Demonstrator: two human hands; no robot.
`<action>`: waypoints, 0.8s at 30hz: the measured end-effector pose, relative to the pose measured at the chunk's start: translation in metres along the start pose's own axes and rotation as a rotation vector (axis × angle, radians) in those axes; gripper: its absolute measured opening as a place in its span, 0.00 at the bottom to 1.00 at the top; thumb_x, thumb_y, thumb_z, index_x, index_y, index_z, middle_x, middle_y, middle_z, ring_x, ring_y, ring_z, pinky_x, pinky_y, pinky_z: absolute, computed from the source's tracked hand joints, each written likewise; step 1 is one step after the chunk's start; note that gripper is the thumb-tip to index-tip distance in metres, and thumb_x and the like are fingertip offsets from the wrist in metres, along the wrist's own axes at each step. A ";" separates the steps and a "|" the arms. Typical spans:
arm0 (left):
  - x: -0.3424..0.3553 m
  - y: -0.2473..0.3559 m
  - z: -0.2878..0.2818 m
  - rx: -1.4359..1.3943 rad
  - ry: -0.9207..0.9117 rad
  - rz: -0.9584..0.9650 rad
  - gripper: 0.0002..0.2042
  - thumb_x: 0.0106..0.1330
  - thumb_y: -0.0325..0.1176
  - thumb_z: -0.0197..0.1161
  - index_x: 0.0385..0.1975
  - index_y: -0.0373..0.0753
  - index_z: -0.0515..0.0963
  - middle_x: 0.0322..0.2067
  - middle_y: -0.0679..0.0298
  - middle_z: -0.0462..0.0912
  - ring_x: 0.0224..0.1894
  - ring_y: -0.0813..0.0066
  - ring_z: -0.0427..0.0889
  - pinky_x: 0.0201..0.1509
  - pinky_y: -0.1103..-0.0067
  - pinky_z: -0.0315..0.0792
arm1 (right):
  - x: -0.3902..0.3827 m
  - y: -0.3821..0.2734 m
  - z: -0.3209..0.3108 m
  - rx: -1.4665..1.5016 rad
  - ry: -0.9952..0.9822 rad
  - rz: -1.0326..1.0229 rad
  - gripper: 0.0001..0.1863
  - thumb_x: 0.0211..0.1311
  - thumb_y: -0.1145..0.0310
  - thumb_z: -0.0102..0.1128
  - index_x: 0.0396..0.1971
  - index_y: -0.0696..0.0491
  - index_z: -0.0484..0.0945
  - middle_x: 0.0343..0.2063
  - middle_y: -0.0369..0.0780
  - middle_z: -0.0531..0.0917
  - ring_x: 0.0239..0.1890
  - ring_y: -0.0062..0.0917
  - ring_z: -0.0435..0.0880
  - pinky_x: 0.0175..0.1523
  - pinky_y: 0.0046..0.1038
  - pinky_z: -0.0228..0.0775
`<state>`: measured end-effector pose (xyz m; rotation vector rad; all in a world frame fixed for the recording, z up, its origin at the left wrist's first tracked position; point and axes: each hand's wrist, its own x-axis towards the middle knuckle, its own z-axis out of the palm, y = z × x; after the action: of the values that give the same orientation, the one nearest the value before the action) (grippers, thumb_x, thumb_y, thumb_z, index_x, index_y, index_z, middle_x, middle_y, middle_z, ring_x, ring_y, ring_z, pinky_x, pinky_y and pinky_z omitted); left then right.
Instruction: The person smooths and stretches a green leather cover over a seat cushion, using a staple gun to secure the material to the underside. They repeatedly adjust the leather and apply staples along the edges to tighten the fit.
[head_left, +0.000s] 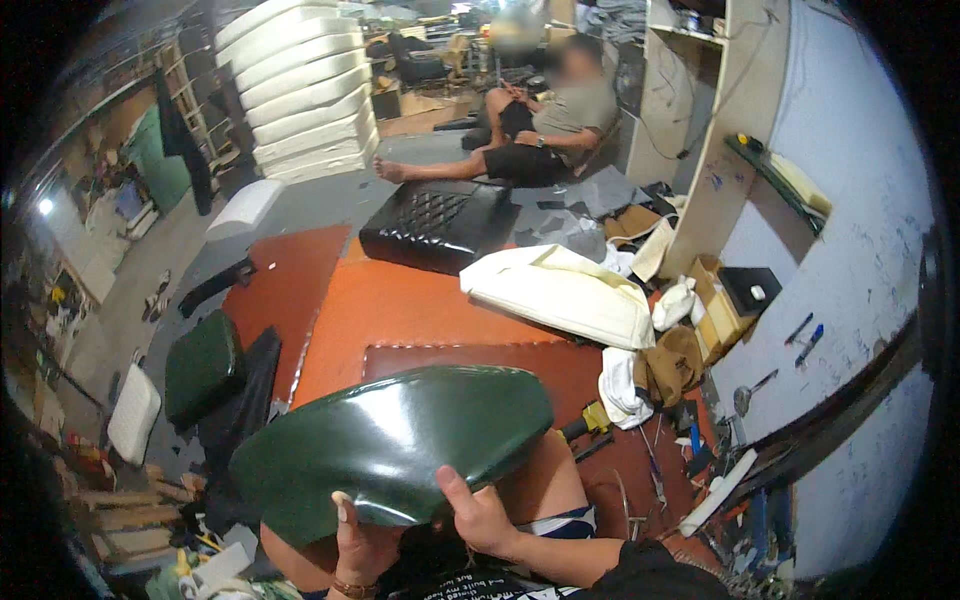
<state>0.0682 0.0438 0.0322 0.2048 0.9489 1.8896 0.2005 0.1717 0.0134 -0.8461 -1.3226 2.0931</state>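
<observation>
A large glossy dark green vinyl-covered cushion [400,435] lies tilted across my lap, its surface smooth and shining. At its near edge my left hand [358,550] grips it, thumb up on the vinyl and the other fingers mostly hidden beneath. A little to the right, my right hand [484,520] also holds the near edge, its thumb pointing up over the cover and its fingers curled. The underside of the cushion is out of sight.
Ahead on the orange and dark red sheets are a black quilted cushion [425,228] and a cream padded piece [560,290]. A smaller green cushion [203,368] lies left. Hand tools [655,470] lie right, below the wall. Another person [575,120] sits far back beside stacked white foam [305,95].
</observation>
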 end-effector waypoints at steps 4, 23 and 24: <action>0.022 0.009 0.047 0.004 0.013 0.054 0.36 0.78 0.65 0.52 0.71 0.40 0.68 0.62 0.57 0.81 0.65 0.57 0.79 0.70 0.57 0.73 | -0.001 -0.026 0.001 0.064 -0.018 -0.175 0.26 0.82 0.48 0.56 0.50 0.61 0.84 0.43 0.33 0.85 0.47 0.18 0.79 0.56 0.27 0.71; 0.222 0.088 0.139 1.625 -0.855 -0.081 0.30 0.84 0.54 0.50 0.66 0.31 0.78 0.60 0.53 0.85 0.64 0.65 0.80 0.73 0.67 0.68 | -0.018 -0.057 -0.043 1.190 -0.095 0.133 0.26 0.77 0.59 0.61 0.70 0.51 0.72 0.69 0.43 0.77 0.72 0.37 0.73 0.79 0.50 0.59; 0.232 0.070 0.141 1.651 -0.920 -0.199 0.30 0.85 0.54 0.48 0.68 0.31 0.76 0.63 0.53 0.82 0.66 0.65 0.78 0.74 0.67 0.67 | -0.025 -0.055 -0.044 1.198 -0.050 0.142 0.26 0.77 0.59 0.61 0.69 0.52 0.72 0.68 0.43 0.78 0.72 0.36 0.73 0.79 0.50 0.58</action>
<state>-0.0265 0.2928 0.1183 1.6514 1.4669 0.2512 0.2549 0.2020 0.0554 -0.3283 0.1266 2.4513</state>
